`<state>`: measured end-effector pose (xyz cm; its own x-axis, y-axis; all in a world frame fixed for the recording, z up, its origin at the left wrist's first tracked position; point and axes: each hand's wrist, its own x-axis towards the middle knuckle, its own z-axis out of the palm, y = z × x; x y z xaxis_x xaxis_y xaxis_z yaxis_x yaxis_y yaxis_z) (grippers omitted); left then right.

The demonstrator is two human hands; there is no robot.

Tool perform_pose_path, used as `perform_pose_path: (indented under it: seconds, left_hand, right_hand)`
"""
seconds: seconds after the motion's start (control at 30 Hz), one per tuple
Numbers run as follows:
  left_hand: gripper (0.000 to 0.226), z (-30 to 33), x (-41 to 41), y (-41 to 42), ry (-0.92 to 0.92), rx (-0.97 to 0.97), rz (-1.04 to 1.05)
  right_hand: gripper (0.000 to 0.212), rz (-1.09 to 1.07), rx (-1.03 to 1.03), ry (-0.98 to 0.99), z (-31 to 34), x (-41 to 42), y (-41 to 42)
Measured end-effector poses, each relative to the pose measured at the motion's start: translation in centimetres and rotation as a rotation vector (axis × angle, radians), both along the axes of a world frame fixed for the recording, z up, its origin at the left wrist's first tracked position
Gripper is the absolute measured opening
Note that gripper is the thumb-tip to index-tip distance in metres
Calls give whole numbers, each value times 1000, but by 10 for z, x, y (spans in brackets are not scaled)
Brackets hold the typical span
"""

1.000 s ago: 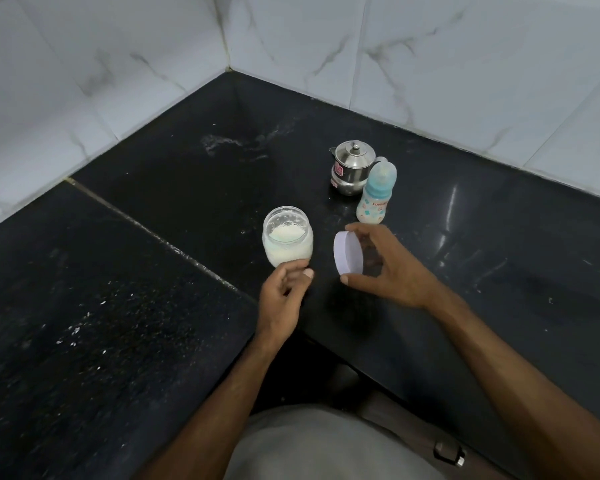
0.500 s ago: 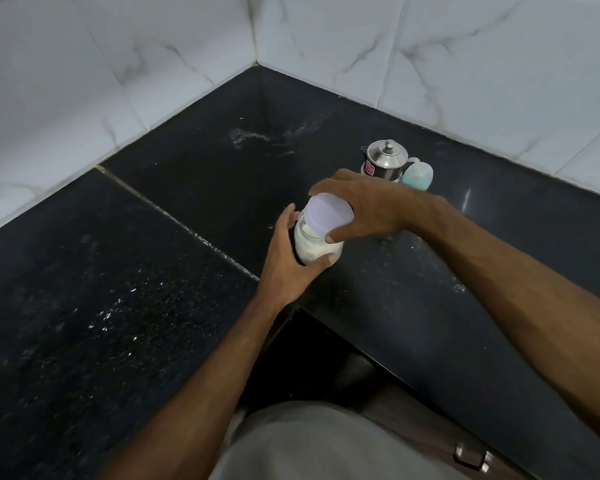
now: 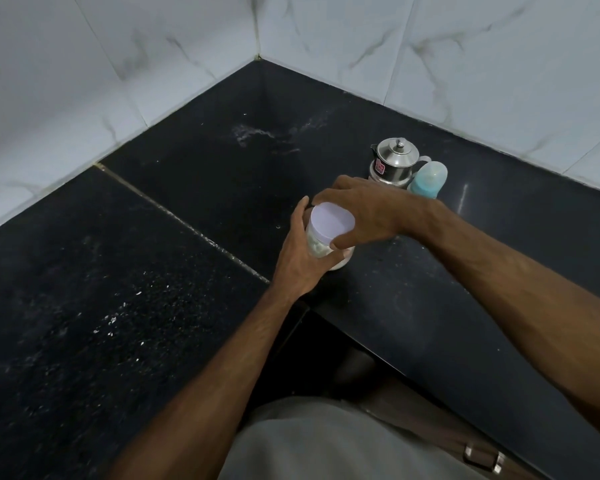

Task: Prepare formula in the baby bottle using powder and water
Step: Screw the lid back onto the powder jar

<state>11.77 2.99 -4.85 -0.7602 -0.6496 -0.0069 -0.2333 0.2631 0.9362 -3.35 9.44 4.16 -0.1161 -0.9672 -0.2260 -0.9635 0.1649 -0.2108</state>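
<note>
Lid (image 3: 332, 221) now on jar (image 3: 317, 245) — right hand (image 3: 364, 209) grip atop.

Left hand (image 3: 300, 258) wrapped round jar (image 3: 321, 247) body, thumb up the near side, forearm rising from bottom centre. Right hand (image 3: 364, 213) arched over lid (image 3: 331, 221), fingertips curled on its rim, forearm crossing from lower right.

Home kitchen: black stone counter (image 3: 187, 306), marble-tiled walls (image 3: 153, 64), steel pot (image 3: 394, 164).

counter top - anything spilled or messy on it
Yes. White specks lie scattered on the black counter left of the left hand, and a pale smear marks the far corner. Jar, kettle and baby bottle stand upright.
</note>
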Motion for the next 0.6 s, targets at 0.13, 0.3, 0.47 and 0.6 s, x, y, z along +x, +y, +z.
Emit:
perform_pose_path:
  seconds: [0.13,0.3,0.47,0.6]
  left_hand:
    - [111,0,0,-1,-8,13,-9]
    - [110,0,0,-1,-15,18,-8]
    - [109,-1,-1,-1,-21,20,-3]
    - [108,-2,-2,-1,-29,16,2]
  right_hand:
    - [80,-14,5,45,0,2,-3]
    - [83,-46,15,83,0,4,-3]
    - [80,-34,-14,88,0,7,0]
    - [77,-16,-7,24,1,7,0]
